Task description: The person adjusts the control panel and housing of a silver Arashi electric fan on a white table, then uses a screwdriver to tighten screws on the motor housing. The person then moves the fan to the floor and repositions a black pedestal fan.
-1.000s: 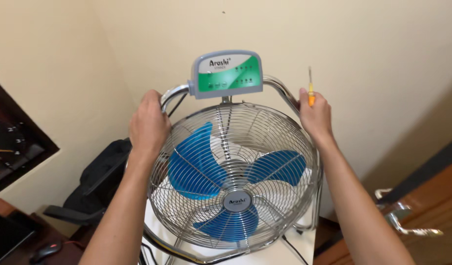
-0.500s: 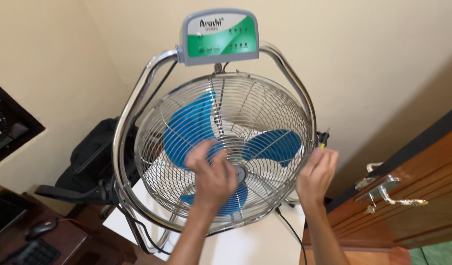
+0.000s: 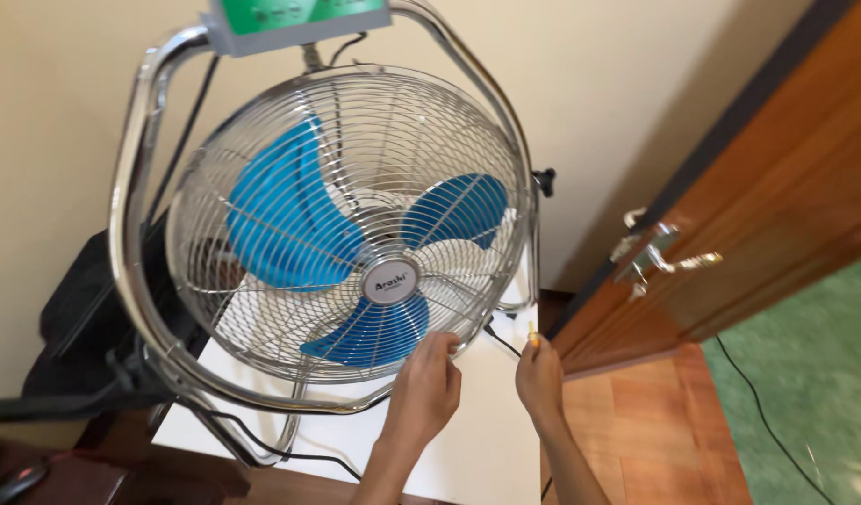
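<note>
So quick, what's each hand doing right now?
Left hand: fingers curled, touching the lower rim of the fan's wire guard.
Right hand: closed on a small yellow-handled tool.

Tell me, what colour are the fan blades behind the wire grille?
The fan blades are bright blue, shown best in the head view, behind the silver wire grille.

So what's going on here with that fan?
A person is working at the bottom of a big metal fan with blue blades, which stands on a white tabletop. Their left hand touches the lower edge of the wire grille. Their right hand holds a small yellow-handled tool, likely a screwdriver, just beside the frame. A wooden door stands open on the right.
</note>
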